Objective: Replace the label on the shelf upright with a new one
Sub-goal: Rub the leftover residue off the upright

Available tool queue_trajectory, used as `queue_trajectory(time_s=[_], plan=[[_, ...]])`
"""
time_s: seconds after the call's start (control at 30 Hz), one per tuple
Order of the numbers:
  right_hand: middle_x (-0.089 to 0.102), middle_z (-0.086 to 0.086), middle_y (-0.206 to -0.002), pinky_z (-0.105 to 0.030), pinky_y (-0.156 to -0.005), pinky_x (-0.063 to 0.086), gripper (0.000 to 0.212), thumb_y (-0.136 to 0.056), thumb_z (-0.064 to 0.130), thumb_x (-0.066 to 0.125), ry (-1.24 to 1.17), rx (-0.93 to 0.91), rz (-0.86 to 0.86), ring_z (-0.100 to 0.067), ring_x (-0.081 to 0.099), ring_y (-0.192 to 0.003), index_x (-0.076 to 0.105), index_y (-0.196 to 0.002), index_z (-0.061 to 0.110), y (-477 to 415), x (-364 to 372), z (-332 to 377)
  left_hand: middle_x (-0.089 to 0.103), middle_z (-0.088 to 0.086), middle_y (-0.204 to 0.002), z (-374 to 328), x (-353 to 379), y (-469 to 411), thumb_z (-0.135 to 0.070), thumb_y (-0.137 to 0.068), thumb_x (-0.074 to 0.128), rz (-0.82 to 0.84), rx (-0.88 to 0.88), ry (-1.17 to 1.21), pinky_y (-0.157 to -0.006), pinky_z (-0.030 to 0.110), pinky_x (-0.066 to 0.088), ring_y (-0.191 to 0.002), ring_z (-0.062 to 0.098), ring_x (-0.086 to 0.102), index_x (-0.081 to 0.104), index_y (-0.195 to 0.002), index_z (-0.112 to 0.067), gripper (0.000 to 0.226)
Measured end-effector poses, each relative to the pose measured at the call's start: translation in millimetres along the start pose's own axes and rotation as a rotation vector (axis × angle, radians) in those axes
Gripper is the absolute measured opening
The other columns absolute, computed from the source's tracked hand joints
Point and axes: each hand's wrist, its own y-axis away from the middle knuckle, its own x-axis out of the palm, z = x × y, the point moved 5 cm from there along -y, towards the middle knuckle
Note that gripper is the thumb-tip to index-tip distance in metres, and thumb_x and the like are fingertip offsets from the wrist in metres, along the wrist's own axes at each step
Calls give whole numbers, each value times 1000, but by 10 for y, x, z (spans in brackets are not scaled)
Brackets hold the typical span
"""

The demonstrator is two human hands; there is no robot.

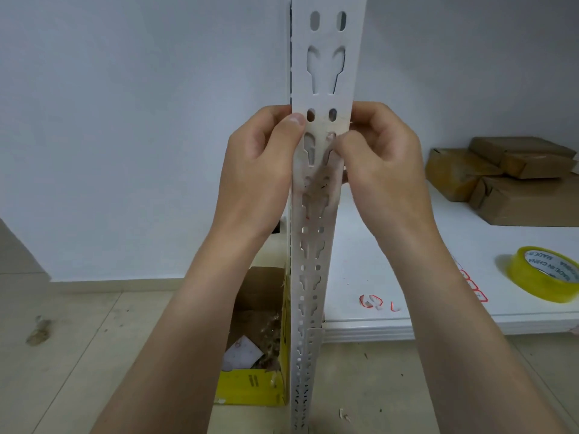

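Observation:
A white perforated shelf upright (326, 73) runs top to bottom through the middle of the view. A stretch of it carries the torn, smeared remnant of an old label (313, 189) with small red marks. My left hand (263, 158) grips the upright's left edge, thumb pressed on the front beside a round hole. My right hand (376, 148) is curled against the right edge, its thumb and fingertips pinching the upper end of the remnant. A strip of red-bordered new labels (471, 285) lies on the white shelf board (360, 327), partly hidden by my right forearm.
Torn red-outlined label scraps (372, 301) lie on the board near the upright. A roll of clear tape (545, 277) sits at the right edge. Brown cardboard parcels (501, 177) are stacked at the back right. An open yellow box (250, 364) of scraps stands on the floor left of the upright.

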Motion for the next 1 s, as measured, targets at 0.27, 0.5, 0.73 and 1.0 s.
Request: queue_trajectory(time_s=[0.27,0.5,0.73,1.0], plan=[[77,16,-91,-36,-74,63,27,-86,39,68,263,-82,-104,-5,73,-81,71,-111,29,7,-63,120,70,-18,-82,-8,-27,-16,-30,-98,47,-24,32,-9,-76,21,54,-83,1,65,71,-92,-26,24],[74,14,-93,-41,-81,61,26,-87,40,64,390,-94,-110,-10,71,-85,69,-109,28,-37,-13,180,60,-22,-68,-4,-21,-30,-30,-98,47,-17,61,-26,-73,24,50,-75,2,57,60,-74,-36,28],[74,16,-102,-23,-73,61,26,-93,33,63,348,-153,-45,-6,72,-86,66,-117,24,-52,-52,140,68,-18,-80,13,-20,-30,-34,-98,46,-17,32,-32,-74,19,52,-82,1,64,68,-87,-31,24],[76,7,-106,-24,-61,61,26,-95,20,72,315,-420,-90,-10,75,-78,51,-111,18,161,-112,110,67,-20,-74,-6,-20,-26,-30,-100,47,-13,52,-31,-72,24,53,-77,3,63,64,-81,-34,26]])
